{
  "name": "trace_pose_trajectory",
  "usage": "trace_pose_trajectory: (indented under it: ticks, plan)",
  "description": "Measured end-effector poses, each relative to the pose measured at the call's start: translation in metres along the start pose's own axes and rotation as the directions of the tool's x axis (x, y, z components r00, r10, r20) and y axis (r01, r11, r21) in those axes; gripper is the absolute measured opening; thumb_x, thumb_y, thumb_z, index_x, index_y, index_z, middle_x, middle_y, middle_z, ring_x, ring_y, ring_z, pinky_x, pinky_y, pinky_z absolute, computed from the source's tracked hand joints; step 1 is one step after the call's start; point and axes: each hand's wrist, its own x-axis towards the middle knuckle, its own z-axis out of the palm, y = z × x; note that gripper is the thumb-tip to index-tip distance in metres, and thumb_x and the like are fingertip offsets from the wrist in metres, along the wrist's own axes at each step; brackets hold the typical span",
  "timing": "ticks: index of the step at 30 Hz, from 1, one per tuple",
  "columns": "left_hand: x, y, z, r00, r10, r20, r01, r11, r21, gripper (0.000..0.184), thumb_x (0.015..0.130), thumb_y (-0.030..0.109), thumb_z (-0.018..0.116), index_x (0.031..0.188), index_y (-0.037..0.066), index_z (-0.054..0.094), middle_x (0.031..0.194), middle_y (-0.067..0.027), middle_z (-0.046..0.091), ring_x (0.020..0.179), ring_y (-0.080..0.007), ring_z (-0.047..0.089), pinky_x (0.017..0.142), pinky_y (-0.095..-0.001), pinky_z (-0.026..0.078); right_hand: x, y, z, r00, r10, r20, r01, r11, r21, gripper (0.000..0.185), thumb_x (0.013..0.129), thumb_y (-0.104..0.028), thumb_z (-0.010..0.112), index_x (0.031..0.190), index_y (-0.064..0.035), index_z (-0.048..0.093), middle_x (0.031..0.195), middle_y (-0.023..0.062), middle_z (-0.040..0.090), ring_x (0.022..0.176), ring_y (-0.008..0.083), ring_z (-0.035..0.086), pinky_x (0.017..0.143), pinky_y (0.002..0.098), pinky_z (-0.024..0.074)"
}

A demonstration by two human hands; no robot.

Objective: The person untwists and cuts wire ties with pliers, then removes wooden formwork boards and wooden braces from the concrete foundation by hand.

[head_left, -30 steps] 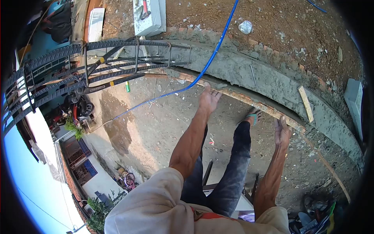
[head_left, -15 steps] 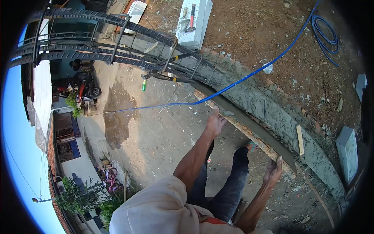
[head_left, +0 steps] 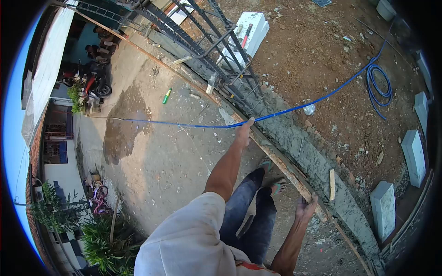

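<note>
A long wooden board with a rough, worn edge runs along the near side of the wet concrete strip. My left hand is closed on its upper end, close to where the blue hose crosses. Farther down, my right hand grips the lower end, thumb on top and the other fingers partly hidden. The board lies close along the strip; whether it touches all along I cannot tell. A small wood slat rests on the concrete beyond my right hand.
A rebar cage rises from the strip near my left hand. White blocks stand on the right; another white block carries a red-handled hammer. A green bottle lies on the ground. A motorbike and people are farther back.
The board has moved closer to the concrete strip, with both hands still on it. My feet have shifted and the view has turned, bringing the rebar cage more upright in view.
</note>
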Motion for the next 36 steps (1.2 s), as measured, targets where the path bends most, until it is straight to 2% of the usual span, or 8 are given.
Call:
trace_pose_trajectory:
  ticks: [8, 17, 19, 24, 26, 29, 31, 36]
  plan:
    - [-0.034, -0.028, 0.008, 0.998, -0.014, -0.055, 0.028, 0.966, 0.258, 0.042, 0.083, 0.018, 0.083, 0.116, -0.002, 0.067, 0.104, -0.0128, 0.072, 0.09, -0.0235, 0.07, 0.077, -0.0394, 0.057, 0.014, -0.025, -0.019, 1.0, 0.019, 0.01, -0.019, 1.0, -0.003, 0.02, 0.09, -0.012, 0.068, 0.108, -0.0034, 0.065, 0.113, 0.0081, 0.07, 0.107, 0.0269, 0.068, 0.097, 0.0466, 0.0577]
    - [-0.086, -0.103, 0.04, 0.963, 0.179, -0.203, -0.162, 0.982, 0.098, 0.018, 0.081, 0.009, 0.08, 0.091, 0.002, 0.067, 0.079, -0.0039, 0.065, 0.062, -0.0155, 0.059, 0.053, -0.0354, 0.047, -0.004, -0.087, -0.067, 0.995, -0.095, -0.029, 0.095, 0.995, 0.006, 0.035, 0.088, -0.009, 0.066, 0.122, 0.0009, 0.063, 0.12, 0.0141, 0.069, 0.11, 0.0309, 0.068, 0.099, 0.0493, 0.0578]
    - [-0.119, -0.085, 0.051, 0.994, 0.113, 0.005, -0.114, 0.991, 0.072, 0.038, 0.079, 0.013, 0.082, 0.095, 0.003, 0.049, 0.082, -0.0033, 0.056, 0.062, -0.0076, 0.047, 0.046, -0.0323, 0.033, -0.009, -0.101, -0.065, 0.997, -0.081, -0.015, 0.081, 0.996, 0.027, 0.037, 0.088, -0.008, 0.065, 0.124, 0.0013, 0.063, 0.122, 0.0145, 0.069, 0.111, 0.032, 0.068, 0.101, 0.0499, 0.0565]
    - [-0.103, -0.103, 0.045, 0.997, 0.054, -0.057, -0.05, 0.996, 0.069, 0.046, 0.076, 0.011, 0.083, 0.106, -0.002, 0.05, 0.084, -0.0053, 0.059, 0.063, -0.0135, 0.053, 0.05, -0.036, 0.041, -0.021, -0.104, -0.059, 0.998, -0.063, 0.009, 0.063, 0.997, 0.047, 0.036, 0.086, -0.008, 0.067, 0.121, 0.0004, 0.063, 0.117, 0.015, 0.07, 0.106, 0.0333, 0.069, 0.096, 0.0514, 0.0581]
    - [-0.082, -0.123, 0.038, 0.975, 0.179, -0.134, -0.169, 0.982, 0.087, 0.043, 0.075, 0.013, 0.083, 0.107, -0.005, 0.06, 0.086, -0.0075, 0.066, 0.066, -0.0161, 0.059, 0.054, -0.0369, 0.045, -0.019, -0.103, -0.059, 0.999, -0.04, 0.0, 0.04, 0.998, 0.037, 0.034, 0.087, -0.008, 0.067, 0.12, -0.0003, 0.064, 0.116, 0.0144, 0.07, 0.108, 0.033, 0.069, 0.097, 0.0508, 0.0576]
    - [-0.113, -0.087, 0.047, 0.998, -0.002, -0.065, 0.007, 0.997, 0.082, 0.035, 0.074, 0.015, 0.083, 0.099, -0.005, 0.069, 0.086, -0.0096, 0.071, 0.07, -0.0186, 0.065, 0.06, -0.0381, 0.05, -0.028, -0.107, -0.061, 0.998, -0.032, -0.048, 0.033, 0.999, 0.029, 0.029, 0.091, -0.012, 0.068, 0.118, -0.0023, 0.065, 0.116, 0.0128, 0.071, 0.111, 0.0308, 0.068, 0.099, 0.0482, 0.0567]
    - [-0.107, -0.086, 0.051, 0.996, 0.072, -0.052, -0.066, 0.992, 0.109, 0.026, 0.075, 0.017, 0.085, 0.085, -0.002, 0.072, 0.082, -0.0092, 0.072, 0.07, -0.0185, 0.065, 0.063, -0.0387, 0.051, -0.024, -0.114, -0.056, 0.997, 0.05, -0.066, -0.052, 0.998, -0.026, 0.029, 0.094, -0.019, 0.071, 0.119, -0.0038, 0.066, 0.118, 0.0129, 0.071, 0.11, 0.0289, 0.068, 0.098, 0.0461, 0.0569]
    - [-0.145, -0.045, 0.061, 0.989, 0.105, -0.1, -0.08, 0.97, 0.229, 0.043, 0.074, 0.022, 0.089, 0.1, -0.007, 0.071, 0.09, -0.0141, 0.074, 0.072, -0.0207, 0.067, 0.063, -0.0395, 0.052, -0.05, -0.126, -0.035, 0.959, 0.241, -0.15, -0.256, 0.963, -0.086, 0.051, 0.098, -0.045, 0.069, 0.123, -0.0004, 0.064, 0.124, 0.0158, 0.068, 0.109, 0.0309, 0.069, 0.098, 0.0453, 0.0571]
